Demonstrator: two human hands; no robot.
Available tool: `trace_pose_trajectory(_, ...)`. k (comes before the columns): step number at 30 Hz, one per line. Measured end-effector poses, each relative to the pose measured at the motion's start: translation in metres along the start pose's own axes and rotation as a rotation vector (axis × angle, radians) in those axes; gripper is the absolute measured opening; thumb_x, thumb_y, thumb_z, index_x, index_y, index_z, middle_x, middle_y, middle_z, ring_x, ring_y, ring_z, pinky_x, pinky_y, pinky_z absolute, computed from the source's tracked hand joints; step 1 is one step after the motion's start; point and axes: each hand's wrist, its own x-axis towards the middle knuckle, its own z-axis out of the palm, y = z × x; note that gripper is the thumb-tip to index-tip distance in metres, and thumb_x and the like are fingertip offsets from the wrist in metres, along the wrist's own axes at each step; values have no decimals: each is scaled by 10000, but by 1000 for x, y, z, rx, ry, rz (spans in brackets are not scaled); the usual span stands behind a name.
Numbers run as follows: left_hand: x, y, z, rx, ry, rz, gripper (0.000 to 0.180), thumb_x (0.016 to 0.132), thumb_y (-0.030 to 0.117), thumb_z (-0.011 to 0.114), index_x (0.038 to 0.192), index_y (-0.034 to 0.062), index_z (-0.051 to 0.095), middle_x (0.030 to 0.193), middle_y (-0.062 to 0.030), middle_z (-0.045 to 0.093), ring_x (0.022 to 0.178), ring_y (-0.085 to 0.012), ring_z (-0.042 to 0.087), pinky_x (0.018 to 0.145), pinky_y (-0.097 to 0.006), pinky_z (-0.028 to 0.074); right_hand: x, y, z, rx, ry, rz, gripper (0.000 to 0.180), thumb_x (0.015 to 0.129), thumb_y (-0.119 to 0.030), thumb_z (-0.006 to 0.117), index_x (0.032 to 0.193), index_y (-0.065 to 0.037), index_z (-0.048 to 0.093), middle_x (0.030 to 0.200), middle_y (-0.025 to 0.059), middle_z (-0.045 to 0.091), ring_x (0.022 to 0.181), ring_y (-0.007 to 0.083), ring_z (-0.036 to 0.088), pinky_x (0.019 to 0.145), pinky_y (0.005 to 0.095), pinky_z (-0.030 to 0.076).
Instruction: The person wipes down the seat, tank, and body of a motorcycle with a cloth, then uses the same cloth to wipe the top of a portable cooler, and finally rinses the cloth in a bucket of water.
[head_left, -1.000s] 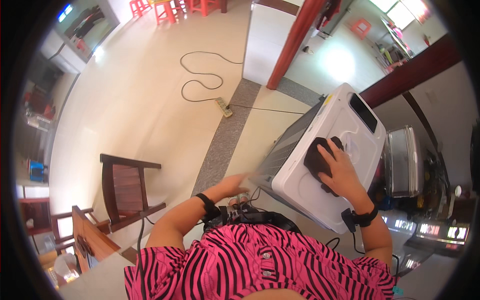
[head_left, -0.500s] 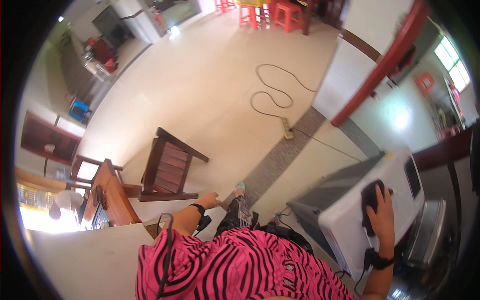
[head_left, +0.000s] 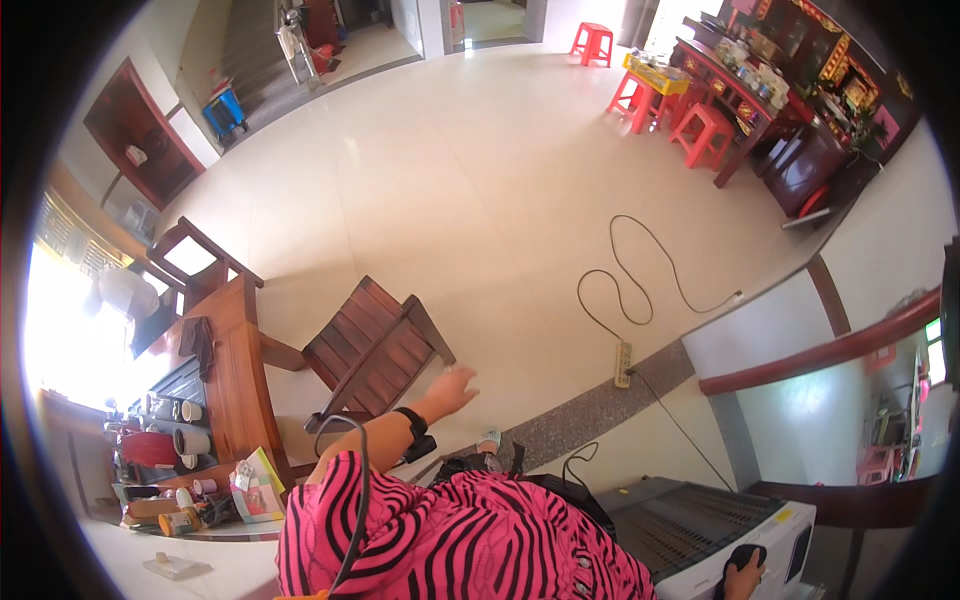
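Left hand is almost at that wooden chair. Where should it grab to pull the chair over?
Probably the near post of the chair backrest, where its top corner points toward the left hand. Come from the person's side, fingers wrapping the dark frame bar rather than the slats, which look too wide and flat to close around. The right hand rests on a dark cloth on the white machine.

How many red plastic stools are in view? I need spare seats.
3 clear ones: one far back by the doorway, one beside the yellow-topped table, one nearer, beside the dark table. More may be hidden behind the furniture.
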Motion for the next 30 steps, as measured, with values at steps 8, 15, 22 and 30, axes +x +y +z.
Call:
trace_pose_trajectory(8,71,-19,-118,238,591,-73,434,790,267,642,1174,83,558,1277,-154,480,1195,-345,443,956,-457,391,75,-10,1,-466,-310,30,312,770,-302,582,981,-85,656,1028,158,654,985,329,622,795,441,507)
trace_pose_trajectory(15,81,-65,-122,10,229,-355,440,786,319,632,1146,74,571,1183,-162,515,1118,-347,493,895,-450,442,189,-114,43,-455,-421,-186,322,772,-324,565,1011,-148,687,1034,115,656,993,287,616,810,407,496)
trace_pose_trajectory(22,84,-55,-136,-133,148,-560,339,766,360,594,955,96,688,978,-147,662,973,-338,601,852,-423,477,345,-342,87,-299,-562,-657,318,685,-269,644,955,-106,689,928,129,669,899,295,636,769,399,509)
trace_pose_trajectory(30,78,-67,-115,-344,273,-803,480,797,459,604,1095,85,648,1086,-151,640,1027,-312,594,887,-391,462,413,-667,31,-345,-488,-1267,359,600,-209,720,926,-65,682,853,155,676,835,320,645,745,397,516)
